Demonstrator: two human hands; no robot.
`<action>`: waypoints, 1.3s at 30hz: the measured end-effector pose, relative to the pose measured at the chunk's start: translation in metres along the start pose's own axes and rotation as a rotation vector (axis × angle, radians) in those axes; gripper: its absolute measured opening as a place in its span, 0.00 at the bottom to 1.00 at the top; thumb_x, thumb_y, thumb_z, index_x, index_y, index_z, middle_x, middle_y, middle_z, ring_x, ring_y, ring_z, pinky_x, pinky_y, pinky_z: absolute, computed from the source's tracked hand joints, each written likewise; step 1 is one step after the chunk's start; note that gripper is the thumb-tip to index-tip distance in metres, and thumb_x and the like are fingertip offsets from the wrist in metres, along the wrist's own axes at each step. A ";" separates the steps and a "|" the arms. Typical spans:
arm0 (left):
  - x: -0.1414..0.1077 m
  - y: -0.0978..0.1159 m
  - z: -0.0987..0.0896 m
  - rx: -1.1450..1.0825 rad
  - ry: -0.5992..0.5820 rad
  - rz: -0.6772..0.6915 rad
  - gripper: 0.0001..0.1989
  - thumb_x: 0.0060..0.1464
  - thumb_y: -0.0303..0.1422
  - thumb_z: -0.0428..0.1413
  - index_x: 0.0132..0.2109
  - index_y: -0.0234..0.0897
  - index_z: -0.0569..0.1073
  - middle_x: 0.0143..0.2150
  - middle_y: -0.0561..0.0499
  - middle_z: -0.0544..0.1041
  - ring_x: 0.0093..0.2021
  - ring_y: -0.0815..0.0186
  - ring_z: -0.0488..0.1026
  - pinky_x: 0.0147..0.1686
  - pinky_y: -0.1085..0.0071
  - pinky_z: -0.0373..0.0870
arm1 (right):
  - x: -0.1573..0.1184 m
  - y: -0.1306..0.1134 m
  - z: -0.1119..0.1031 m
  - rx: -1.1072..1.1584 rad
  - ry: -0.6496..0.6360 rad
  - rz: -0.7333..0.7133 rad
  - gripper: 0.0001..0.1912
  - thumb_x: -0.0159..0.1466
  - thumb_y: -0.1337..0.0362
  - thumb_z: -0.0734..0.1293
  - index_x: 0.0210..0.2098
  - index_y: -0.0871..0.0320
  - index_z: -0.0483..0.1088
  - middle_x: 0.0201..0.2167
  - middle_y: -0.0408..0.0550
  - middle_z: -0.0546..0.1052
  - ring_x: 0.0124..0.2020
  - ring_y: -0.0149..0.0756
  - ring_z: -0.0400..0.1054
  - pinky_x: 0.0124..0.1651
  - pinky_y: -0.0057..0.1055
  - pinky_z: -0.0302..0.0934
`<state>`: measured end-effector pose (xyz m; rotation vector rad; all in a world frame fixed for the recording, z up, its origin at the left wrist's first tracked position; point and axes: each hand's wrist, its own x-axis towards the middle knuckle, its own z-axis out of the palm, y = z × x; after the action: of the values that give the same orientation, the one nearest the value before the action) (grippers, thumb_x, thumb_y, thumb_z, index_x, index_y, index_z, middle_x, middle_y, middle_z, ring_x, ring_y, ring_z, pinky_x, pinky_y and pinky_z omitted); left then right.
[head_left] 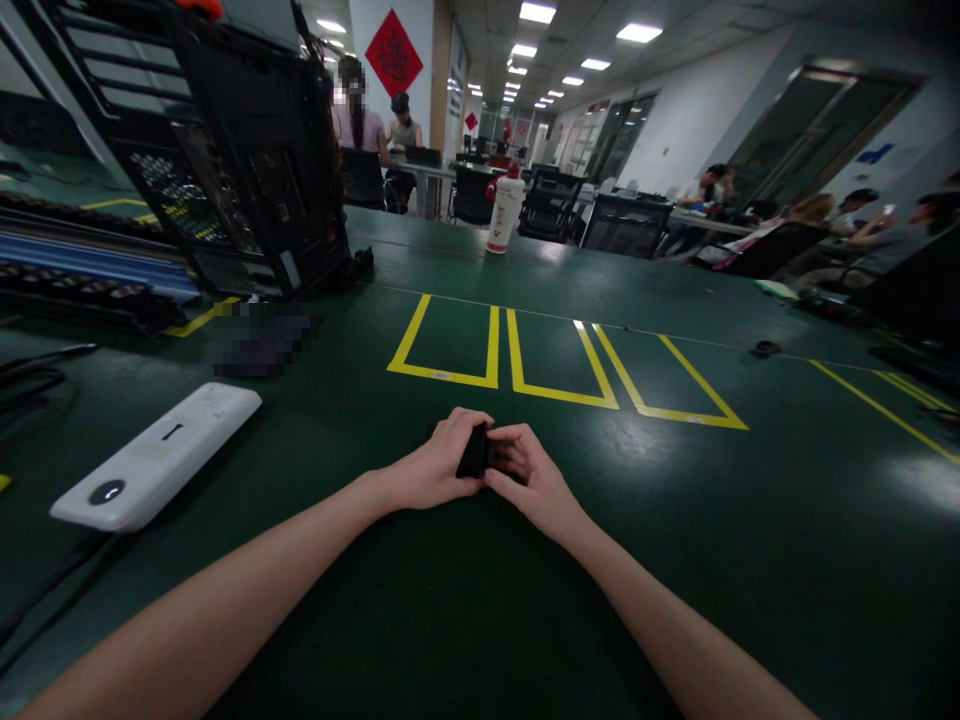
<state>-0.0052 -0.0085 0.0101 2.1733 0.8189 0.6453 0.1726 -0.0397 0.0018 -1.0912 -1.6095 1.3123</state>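
Both hands meet over the dark green table, around a small black boxy object whose kind I cannot make out. My left hand wraps over it from the left, thumb and fingers closed on its sides. From the right, my right hand pinches the object's right end between fingertips and thumb. Much of the object is hidden by the fingers. Just beyond the hands, yellow tape outlines mark the table top.
An open black computer case stands at the left. Nearer lies a white elongated device with a cable. A white bottle with a red top stands at the back. A small black round piece lies to the right. People sit in the background.
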 end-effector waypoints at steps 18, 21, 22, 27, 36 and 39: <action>-0.001 -0.001 0.000 0.018 0.007 -0.002 0.28 0.46 0.29 0.57 0.52 0.42 0.53 0.51 0.46 0.57 0.49 0.60 0.61 0.47 0.60 0.64 | 0.000 0.001 0.001 -0.008 0.016 -0.003 0.14 0.56 0.66 0.63 0.42 0.52 0.60 0.43 0.44 0.66 0.46 0.35 0.64 0.49 0.38 0.61; 0.000 0.000 0.000 0.018 0.018 0.005 0.28 0.46 0.30 0.57 0.52 0.43 0.53 0.50 0.47 0.58 0.48 0.59 0.62 0.48 0.58 0.63 | 0.000 0.002 0.002 0.001 0.038 -0.001 0.10 0.58 0.65 0.62 0.40 0.53 0.61 0.42 0.44 0.66 0.46 0.35 0.65 0.48 0.37 0.62; 0.000 0.001 0.000 0.018 0.018 0.008 0.28 0.46 0.30 0.56 0.52 0.43 0.53 0.50 0.47 0.58 0.48 0.59 0.62 0.48 0.58 0.63 | 0.000 0.002 0.002 -0.001 0.040 -0.001 0.10 0.58 0.65 0.62 0.40 0.52 0.61 0.42 0.44 0.66 0.46 0.35 0.65 0.48 0.37 0.62; 0.000 0.000 0.000 0.012 0.008 0.007 0.28 0.46 0.29 0.56 0.52 0.42 0.53 0.50 0.46 0.58 0.48 0.59 0.62 0.48 0.58 0.63 | 0.001 -0.001 0.001 -0.025 0.035 0.014 0.15 0.58 0.66 0.61 0.46 0.52 0.59 0.46 0.45 0.65 0.48 0.36 0.63 0.51 0.38 0.60; 0.000 -0.003 0.001 0.028 0.016 0.023 0.28 0.46 0.29 0.56 0.52 0.42 0.53 0.51 0.46 0.57 0.49 0.59 0.61 0.49 0.57 0.62 | 0.000 0.005 0.002 -0.024 0.028 -0.027 0.10 0.58 0.66 0.62 0.40 0.52 0.60 0.41 0.43 0.66 0.45 0.34 0.65 0.47 0.36 0.62; 0.001 -0.004 0.002 0.018 0.008 0.012 0.28 0.46 0.29 0.56 0.53 0.42 0.52 0.51 0.46 0.56 0.48 0.59 0.61 0.47 0.58 0.63 | 0.001 0.005 0.003 -0.015 0.033 -0.019 0.12 0.58 0.67 0.61 0.42 0.51 0.60 0.42 0.44 0.66 0.46 0.35 0.64 0.46 0.36 0.63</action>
<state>-0.0048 -0.0068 0.0064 2.1946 0.8192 0.6562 0.1702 -0.0397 -0.0040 -1.0987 -1.6039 1.2662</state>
